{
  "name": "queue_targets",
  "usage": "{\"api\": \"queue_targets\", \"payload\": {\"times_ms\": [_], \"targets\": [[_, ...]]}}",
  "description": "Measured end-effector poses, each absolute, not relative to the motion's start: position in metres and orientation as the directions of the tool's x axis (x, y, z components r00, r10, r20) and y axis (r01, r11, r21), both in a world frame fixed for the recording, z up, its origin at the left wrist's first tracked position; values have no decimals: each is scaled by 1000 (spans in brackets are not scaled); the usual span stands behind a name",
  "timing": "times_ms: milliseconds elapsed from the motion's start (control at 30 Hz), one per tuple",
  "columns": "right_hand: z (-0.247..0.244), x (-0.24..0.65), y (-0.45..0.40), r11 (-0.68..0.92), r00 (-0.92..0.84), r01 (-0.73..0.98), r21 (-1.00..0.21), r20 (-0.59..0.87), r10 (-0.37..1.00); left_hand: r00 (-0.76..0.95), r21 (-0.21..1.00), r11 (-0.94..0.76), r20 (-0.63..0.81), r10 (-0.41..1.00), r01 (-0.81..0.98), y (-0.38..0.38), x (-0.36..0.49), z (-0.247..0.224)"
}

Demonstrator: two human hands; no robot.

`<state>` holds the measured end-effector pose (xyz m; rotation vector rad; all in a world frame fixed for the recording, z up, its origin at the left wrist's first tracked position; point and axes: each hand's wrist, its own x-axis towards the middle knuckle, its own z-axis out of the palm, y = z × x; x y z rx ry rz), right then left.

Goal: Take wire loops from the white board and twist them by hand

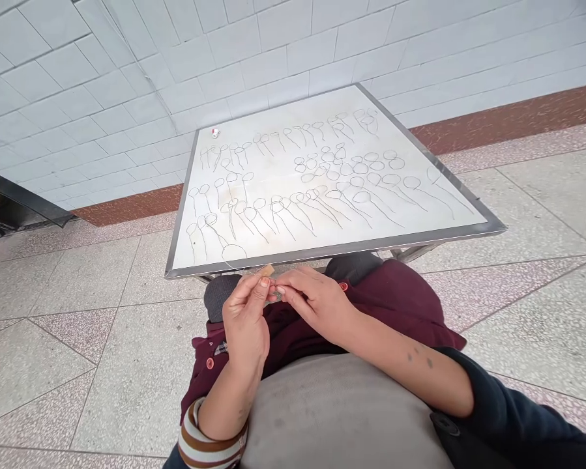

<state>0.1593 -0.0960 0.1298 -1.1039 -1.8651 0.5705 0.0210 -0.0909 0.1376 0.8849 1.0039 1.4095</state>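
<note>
White tabletop (273,163); tan strip (267,270) slants forward, rightward.

Left hand (246,314) pinching, thumb against fingers; right hand (321,303) angled leftward, fingertips close.

Possibly a small workshop or home, unclear which; tiled wall (283,58); terrazzo floor (141,378); metal-edged table (273,168) carrying rows of wire loops (317,193).

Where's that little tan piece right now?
In the head view, left of centre, the tan piece sticks out from the left hand, by the near edge of the white table.
</note>
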Motion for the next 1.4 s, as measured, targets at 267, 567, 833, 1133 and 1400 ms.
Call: {"api": "queue_targets", "payload": {"times_ms": [267,567,833,1133,1400], "targets": [[132,163,-97,427,-165,443,-788,396,903,-18,945,-36,32,999,-325,-91,19,137],[151,172,-78,-142,-320,-302,-943,-40,947,186,962,62,-12,982,-266,-102,18,141],[147,171,-80,-372,-498,-520,-769,-80,863,228,964,109,-52,972,-244,-106,22,137],[142,177,-81,-222,-407,-372,-901,-56,912,384,968,162,-226,895,192,-97,9,149],[138,176,-83,-159,-397,-241,-957,-52,917,83,990,58,-47,995,-129,-87,1,151]]}}
